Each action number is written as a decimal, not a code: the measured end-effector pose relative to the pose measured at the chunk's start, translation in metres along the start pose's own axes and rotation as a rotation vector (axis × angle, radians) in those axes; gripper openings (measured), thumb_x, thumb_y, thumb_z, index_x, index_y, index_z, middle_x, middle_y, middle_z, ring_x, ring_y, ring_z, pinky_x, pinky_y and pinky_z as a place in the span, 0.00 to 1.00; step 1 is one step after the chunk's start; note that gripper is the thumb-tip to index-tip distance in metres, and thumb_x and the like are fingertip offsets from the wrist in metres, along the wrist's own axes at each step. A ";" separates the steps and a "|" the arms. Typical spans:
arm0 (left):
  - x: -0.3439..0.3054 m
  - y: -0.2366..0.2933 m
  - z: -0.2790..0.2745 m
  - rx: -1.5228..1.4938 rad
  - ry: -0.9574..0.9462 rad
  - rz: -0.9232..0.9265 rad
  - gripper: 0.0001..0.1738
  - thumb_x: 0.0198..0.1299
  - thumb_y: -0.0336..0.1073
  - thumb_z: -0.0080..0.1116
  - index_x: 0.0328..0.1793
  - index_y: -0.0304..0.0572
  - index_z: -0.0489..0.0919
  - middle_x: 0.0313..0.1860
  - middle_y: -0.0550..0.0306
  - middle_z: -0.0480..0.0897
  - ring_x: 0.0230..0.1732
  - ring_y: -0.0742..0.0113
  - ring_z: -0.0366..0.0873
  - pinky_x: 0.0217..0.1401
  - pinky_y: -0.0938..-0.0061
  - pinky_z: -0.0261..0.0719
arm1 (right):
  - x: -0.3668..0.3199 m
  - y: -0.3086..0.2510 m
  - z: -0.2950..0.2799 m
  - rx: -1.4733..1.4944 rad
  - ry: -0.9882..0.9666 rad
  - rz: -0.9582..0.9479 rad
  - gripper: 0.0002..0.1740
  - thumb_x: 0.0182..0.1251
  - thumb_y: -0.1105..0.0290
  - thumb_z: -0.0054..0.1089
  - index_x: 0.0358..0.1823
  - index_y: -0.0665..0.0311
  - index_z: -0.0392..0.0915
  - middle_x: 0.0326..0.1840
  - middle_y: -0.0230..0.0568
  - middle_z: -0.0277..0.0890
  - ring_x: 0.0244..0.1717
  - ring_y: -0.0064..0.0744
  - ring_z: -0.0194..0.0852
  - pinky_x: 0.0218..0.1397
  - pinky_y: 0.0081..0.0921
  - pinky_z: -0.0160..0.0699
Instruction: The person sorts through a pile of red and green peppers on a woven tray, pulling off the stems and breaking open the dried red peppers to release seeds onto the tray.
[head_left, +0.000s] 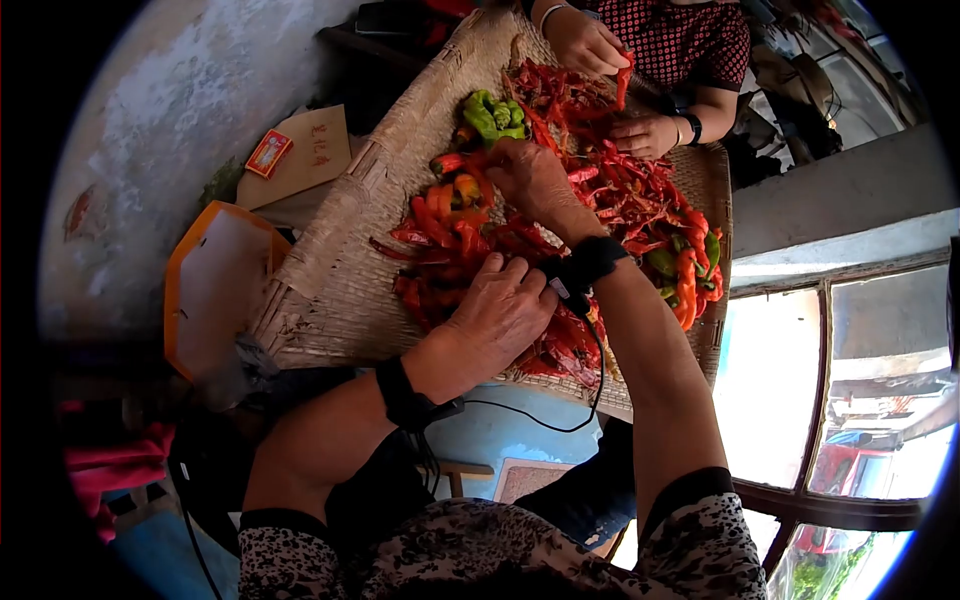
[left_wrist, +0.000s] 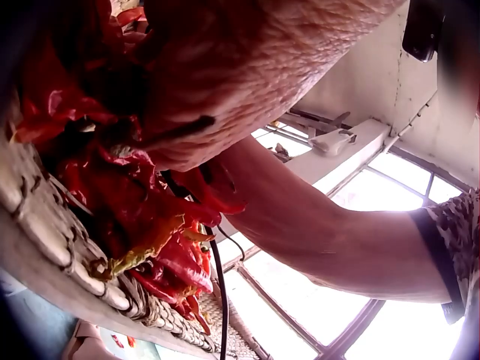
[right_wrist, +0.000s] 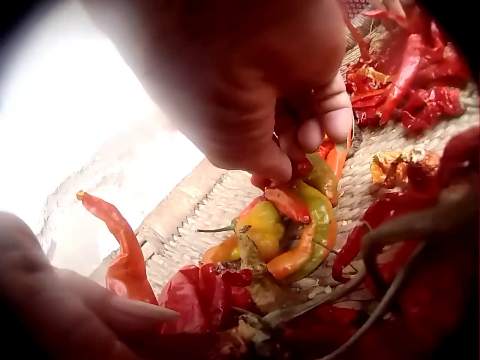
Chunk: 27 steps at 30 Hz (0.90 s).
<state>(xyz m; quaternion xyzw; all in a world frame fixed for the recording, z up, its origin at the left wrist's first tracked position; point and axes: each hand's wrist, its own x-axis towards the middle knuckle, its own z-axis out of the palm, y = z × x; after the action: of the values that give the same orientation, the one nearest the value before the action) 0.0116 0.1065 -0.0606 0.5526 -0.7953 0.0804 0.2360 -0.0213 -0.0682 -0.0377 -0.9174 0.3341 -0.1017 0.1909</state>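
Observation:
Red peppers (head_left: 440,225) lie heaped on a woven tray (head_left: 335,285). My left hand (head_left: 495,315) is low over the near part of the heap, its fingers bent; the fingertips are hidden in the head view. In the right wrist view, part of this hand (right_wrist: 75,315) is beside an upright orange-red pepper (right_wrist: 124,251); whether it grips anything is unclear. My right hand (head_left: 540,190) reaches farther, just below some green peppers (head_left: 493,115). Its thumb and fingers pinch a red pepper (right_wrist: 286,204) above yellow-green and orange ones (right_wrist: 262,229).
Opposite, another person's hands (head_left: 590,45) hold a red pepper over the tray's far end. An orange-edged container (head_left: 215,290) and a cardboard piece (head_left: 315,155) are at the left. Windows (head_left: 770,380) stand at the right. A black cable (head_left: 590,400) hangs between my wrists.

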 end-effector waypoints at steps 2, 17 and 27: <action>-0.001 -0.001 -0.001 0.003 -0.021 0.003 0.08 0.47 0.32 0.61 0.35 0.42 0.82 0.34 0.55 0.77 0.44 0.60 0.73 0.53 0.65 0.71 | -0.005 0.008 -0.002 0.004 0.038 -0.024 0.09 0.58 0.70 0.62 0.38 0.66 0.81 0.36 0.49 0.82 0.36 0.41 0.82 0.42 0.36 0.79; -0.001 0.001 0.004 0.029 -0.016 0.012 0.07 0.48 0.32 0.61 0.35 0.42 0.79 0.36 0.55 0.76 0.46 0.60 0.73 0.53 0.64 0.72 | -0.053 0.066 -0.065 0.035 0.529 0.258 0.22 0.61 0.65 0.65 0.52 0.73 0.75 0.30 0.51 0.80 0.31 0.34 0.82 0.33 0.30 0.79; 0.001 0.001 0.000 0.008 -0.045 0.002 0.08 0.46 0.31 0.61 0.35 0.42 0.80 0.35 0.55 0.76 0.44 0.60 0.73 0.51 0.64 0.72 | -0.043 0.035 0.002 -0.147 -0.150 0.055 0.39 0.51 0.48 0.73 0.60 0.63 0.71 0.45 0.52 0.79 0.48 0.54 0.79 0.51 0.42 0.77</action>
<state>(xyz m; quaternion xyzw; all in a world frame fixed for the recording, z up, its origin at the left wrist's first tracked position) 0.0109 0.1060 -0.0597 0.5544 -0.8007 0.0712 0.2157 -0.0737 -0.0640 -0.0570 -0.9244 0.3505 -0.0028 0.1501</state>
